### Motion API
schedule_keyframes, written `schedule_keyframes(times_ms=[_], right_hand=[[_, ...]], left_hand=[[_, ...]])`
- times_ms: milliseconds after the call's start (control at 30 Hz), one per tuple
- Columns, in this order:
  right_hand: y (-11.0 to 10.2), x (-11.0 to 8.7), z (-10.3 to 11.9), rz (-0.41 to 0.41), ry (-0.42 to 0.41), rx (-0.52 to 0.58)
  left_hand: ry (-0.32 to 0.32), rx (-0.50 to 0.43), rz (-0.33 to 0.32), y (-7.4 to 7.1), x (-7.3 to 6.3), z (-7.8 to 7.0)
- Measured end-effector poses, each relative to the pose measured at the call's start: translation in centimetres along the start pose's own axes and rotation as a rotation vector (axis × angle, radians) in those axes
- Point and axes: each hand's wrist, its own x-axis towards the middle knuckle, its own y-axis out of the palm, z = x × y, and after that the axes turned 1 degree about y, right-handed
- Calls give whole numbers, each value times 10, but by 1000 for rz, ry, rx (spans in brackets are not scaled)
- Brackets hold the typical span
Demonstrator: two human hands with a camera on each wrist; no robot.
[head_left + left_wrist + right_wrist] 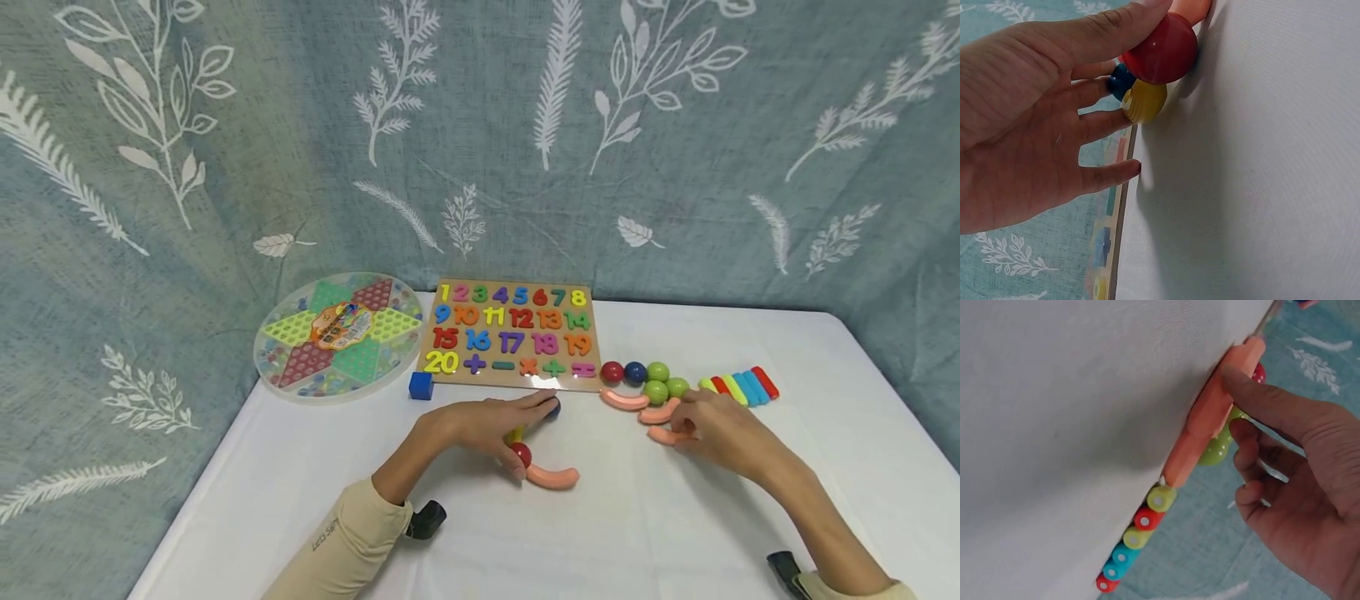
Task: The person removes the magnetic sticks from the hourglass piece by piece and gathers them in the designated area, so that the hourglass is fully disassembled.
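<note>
My left hand [491, 427] spreads over a small group of toys, its fingers mostly straight. Its thumb touches a red ball [1163, 50], and its fingertips reach a dark blue ball [553, 408]. Between these balls is a yellow piece [1146, 102], partly covered by the hand in the head view. A curved toy sausage [553, 477] lies against the red ball. On the right, my right hand [723, 429] pinches the nearest of three toy sausages [1212, 400], thumb on its side; the index fingertip is hidden. Another sausage [624, 401] lies to its left.
Behind the sausages sit green balls [656, 392], a red ball [612, 372] and a blue ball [635, 373]. A row of coloured sticks [753, 387] lies farther right. At the back are a number board [491, 353], a round game board [300, 385] and a blue cube [421, 386].
</note>
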Motion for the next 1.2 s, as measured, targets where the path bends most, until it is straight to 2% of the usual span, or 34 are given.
schedule_keyframes(times_ms=[167,300,367,467,567,700,833,933,1067,1100,1167,1200], right_hand=[[-1,1,9,-13,-8,-87],[-4,1,33,-32,-72,-138],[-3,1,51,0,-126,-111],[3,3,83,115,-225,-73],[15,7,112,182,-323,-133],[31,13,134,141,-405,-298],[39,17,140,130,-457,-377],[37,19,141,190,-472,-340],[23,17,135,396,-412,-147],[19,16,132,422,-393,-106],[11,13,123,414,-338,-43],[8,11,118,368,-320,-41]], left_hand=[[2,5,1,1,0,2],[0,6,-2,2,0,3],[-6,7,-4,2,0,3],[-12,6,-5,2,-1,4],[-15,8,-8,2,-1,4],[-16,17,-21,4,-1,4],[-14,23,-18,7,2,4],[-18,37,-13,7,3,2],[-22,59,-7,6,3,0],[-22,63,-5,6,3,0],[-22,67,-4,5,2,0],[-23,69,-6,4,2,0]])
